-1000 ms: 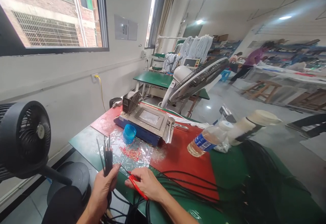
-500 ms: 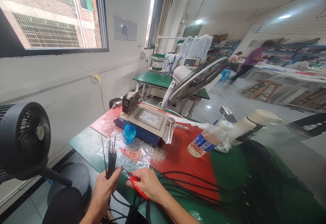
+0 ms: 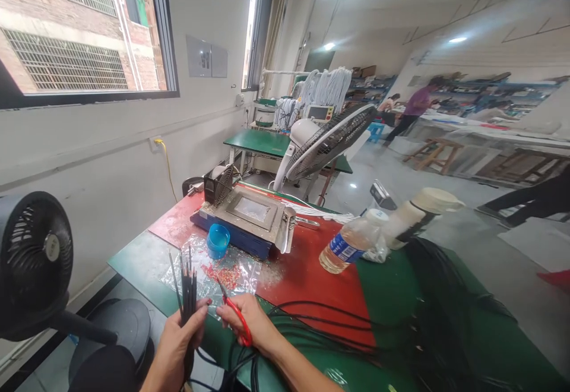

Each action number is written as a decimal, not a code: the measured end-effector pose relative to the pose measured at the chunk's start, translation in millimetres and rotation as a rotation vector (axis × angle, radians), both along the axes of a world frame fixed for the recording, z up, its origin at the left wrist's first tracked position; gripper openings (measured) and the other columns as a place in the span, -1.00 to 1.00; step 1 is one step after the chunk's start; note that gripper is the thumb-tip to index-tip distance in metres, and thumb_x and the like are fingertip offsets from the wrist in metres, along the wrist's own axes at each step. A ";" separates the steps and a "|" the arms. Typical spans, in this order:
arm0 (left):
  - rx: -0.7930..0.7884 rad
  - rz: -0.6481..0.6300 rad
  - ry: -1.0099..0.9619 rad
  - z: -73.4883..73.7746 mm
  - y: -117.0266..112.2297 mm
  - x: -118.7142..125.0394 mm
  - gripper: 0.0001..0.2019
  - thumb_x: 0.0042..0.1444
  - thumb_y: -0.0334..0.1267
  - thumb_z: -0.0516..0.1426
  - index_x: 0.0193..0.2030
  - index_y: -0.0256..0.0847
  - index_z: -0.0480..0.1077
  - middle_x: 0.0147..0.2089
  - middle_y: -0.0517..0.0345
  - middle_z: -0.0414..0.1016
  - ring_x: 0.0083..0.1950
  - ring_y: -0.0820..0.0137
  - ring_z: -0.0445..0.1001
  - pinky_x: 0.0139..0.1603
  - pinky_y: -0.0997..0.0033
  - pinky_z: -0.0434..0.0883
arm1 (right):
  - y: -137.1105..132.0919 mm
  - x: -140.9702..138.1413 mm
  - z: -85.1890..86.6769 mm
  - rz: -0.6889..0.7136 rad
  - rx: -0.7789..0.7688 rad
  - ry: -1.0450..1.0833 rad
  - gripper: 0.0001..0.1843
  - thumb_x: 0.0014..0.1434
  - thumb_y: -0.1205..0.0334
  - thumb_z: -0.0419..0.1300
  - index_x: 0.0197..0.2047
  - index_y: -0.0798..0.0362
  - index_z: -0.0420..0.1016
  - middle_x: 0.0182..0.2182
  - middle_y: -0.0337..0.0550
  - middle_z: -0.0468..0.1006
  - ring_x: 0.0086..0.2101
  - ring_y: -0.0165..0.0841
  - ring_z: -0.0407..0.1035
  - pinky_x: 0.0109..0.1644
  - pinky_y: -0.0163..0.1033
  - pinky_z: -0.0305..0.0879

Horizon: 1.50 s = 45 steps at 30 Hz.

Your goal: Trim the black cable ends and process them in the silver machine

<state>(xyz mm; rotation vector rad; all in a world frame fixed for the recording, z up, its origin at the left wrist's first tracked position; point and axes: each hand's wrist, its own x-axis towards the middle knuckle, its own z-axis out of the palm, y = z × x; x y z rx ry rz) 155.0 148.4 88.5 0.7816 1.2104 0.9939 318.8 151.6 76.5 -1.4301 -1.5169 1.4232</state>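
My left hand [image 3: 177,337] is closed round a bundle of thin black cables [image 3: 187,282] whose ends stick straight up at the table's near edge. Just right of it my right hand [image 3: 249,321] grips a red-handled cutter [image 3: 238,319], its tip pointing towards the bundle. More black cables [image 3: 329,321] trail from my hands across the red mat and the green table [image 3: 401,297]. A clear plastic sheet with small red bits [image 3: 225,270] lies right behind my hands.
A blue and metal machine [image 3: 249,217] with a small fan stands on the red mat, a blue cup [image 3: 218,241] beside it. A drink bottle [image 3: 347,246] lies at centre. A black fan [image 3: 31,261] stands at left, a white fan [image 3: 325,142] behind. People work far right.
The view has shifted a little. My left hand keeps the cable bundle upright; my right hand has turned the red cutter more upright, closer to the bundle.
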 end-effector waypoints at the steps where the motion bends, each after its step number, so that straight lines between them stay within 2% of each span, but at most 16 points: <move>1: 0.001 -0.010 -0.018 -0.2 -0.8 -0.3 -0.61 -0.24 0.00 0.32 -0.41 -0.34 0.50 -0.69 0.36 0.11 -0.60 0.54 0.02 -0.59 0.52 -0.02 | -0.2 -1.3 -1.0 -0.005 -0.063 0.111 -0.50 0.01 -0.19 0.14 -0.58 0.11 0.34 -0.75 -0.36 0.16 -0.73 -0.55 0.06 -0.65 -0.40 -0.11; 4: 0.004 -0.046 -0.041 -3.4 -3.2 -0.5 -0.56 -0.24 -0.04 0.34 -0.27 -0.36 0.52 -0.67 0.34 0.16 -0.58 0.54 0.06 -0.58 0.52 0.00 | -1.1 -5.4 -1.2 -0.029 -0.175 0.366 -0.42 -0.04 -0.30 0.14 -0.54 0.15 0.38 -0.76 -0.34 0.23 -0.78 -0.56 0.09 -0.71 -0.43 -0.07; 7: 0.002 -0.086 -0.028 -6.8 -5.2 0.3 -0.59 -0.23 -0.06 0.34 -0.30 -0.36 0.53 -0.64 0.31 0.20 -0.57 0.54 0.08 -0.57 0.52 0.02 | -1.1 -7.3 2.1 -0.041 -0.202 0.473 -0.37 -0.08 -0.33 0.15 -0.57 0.18 0.38 -0.76 -0.33 0.26 -0.78 -0.58 0.13 -0.73 -0.47 -0.06; 15: 0.030 -0.075 0.042 -1.8 -9.3 3.1 -0.63 -0.24 0.01 0.32 -0.47 -0.32 0.50 -0.67 0.32 0.17 -0.59 0.53 0.06 -0.59 0.51 0.01 | -1.7 -5.2 5.7 0.014 -0.220 0.405 -0.42 -0.06 -0.28 0.17 -0.57 0.16 0.38 -0.76 -0.33 0.27 -0.78 -0.56 0.12 -0.74 -0.44 -0.08; 20: 0.016 -0.059 0.058 -0.4 -11.4 5.4 -0.62 -0.28 0.03 0.33 -0.63 -0.28 0.40 -0.69 0.30 0.16 -0.61 0.55 0.05 -0.60 0.52 0.01 | -5.2 -7.0 0.0 -0.024 -0.006 0.238 -0.50 -0.09 -0.16 0.27 -0.63 0.13 0.30 -0.75 -0.37 0.20 -0.72 -0.57 0.09 -0.66 -0.42 -0.09; 22: 0.011 -0.056 0.045 -1.1 -11.8 6.0 -0.61 -0.28 0.03 0.33 -0.65 -0.28 0.38 -0.69 0.29 0.18 -0.61 0.55 0.05 -0.60 0.53 0.02 | -5.9 -7.8 -0.3 -0.057 0.032 0.221 -0.50 -0.10 -0.14 0.29 -0.65 0.13 0.28 -0.75 -0.37 0.19 -0.71 -0.58 0.08 -0.65 -0.43 -0.11; 28: 0.017 -0.116 -0.076 -3.1 -11.8 6.9 -0.68 -0.15 -0.04 0.30 -0.54 -0.30 0.43 -0.64 0.29 0.19 -0.58 0.56 0.05 -0.59 0.55 0.03 | -4.0 -7.9 6.6 -0.097 -0.229 0.533 -0.45 -0.04 -0.25 0.18 -0.53 0.16 0.38 -0.75 -0.33 0.27 -0.76 -0.56 0.12 -0.71 -0.44 -0.05; 34: 0.016 -0.130 -0.089 -6.1 -13.2 6.4 -0.71 -0.07 -0.07 0.27 -0.51 -0.30 0.42 -0.63 0.29 0.19 -0.57 0.56 0.03 -0.58 0.57 0.03 | -5.8 -9.5 5.7 -0.050 -0.228 0.550 -0.42 -0.15 -0.27 0.25 -0.56 0.16 0.35 -0.74 -0.34 0.28 -0.76 -0.57 0.15 -0.73 -0.45 -0.05; 37: -0.008 -0.102 -0.126 -4.8 -14.0 7.4 -0.69 -0.08 -0.05 0.27 -0.55 -0.29 0.39 -0.64 0.29 0.18 -0.58 0.57 0.03 -0.59 0.57 0.04 | -6.6 -11.2 2.2 -0.030 -0.163 0.501 -0.43 -0.15 -0.26 0.26 -0.58 0.15 0.33 -0.75 -0.35 0.26 -0.76 -0.56 0.14 -0.72 -0.44 -0.03; 40: -0.030 -0.070 -0.130 -3.3 -13.3 8.4 -0.68 -0.13 -0.05 0.30 -0.55 -0.29 0.40 -0.64 0.29 0.20 -0.59 0.57 0.04 -0.61 0.58 0.05 | -6.5 -11.7 1.6 -0.070 -0.102 0.444 -0.46 -0.16 -0.21 0.30 -0.58 0.16 0.34 -0.76 -0.36 0.25 -0.77 -0.56 0.12 -0.72 -0.44 -0.03; 45: -0.026 -0.070 -0.133 -6.5 -12.1 5.8 -0.71 -0.13 -0.08 0.31 -0.48 -0.30 0.44 -0.59 0.29 0.21 -0.56 0.57 0.08 -0.58 0.59 0.07 | -5.6 -10.5 5.4 -0.109 -0.216 0.609 -0.45 -0.08 -0.23 0.22 -0.54 0.18 0.38 -0.74 -0.31 0.30 -0.75 -0.56 0.15 -0.72 -0.45 -0.02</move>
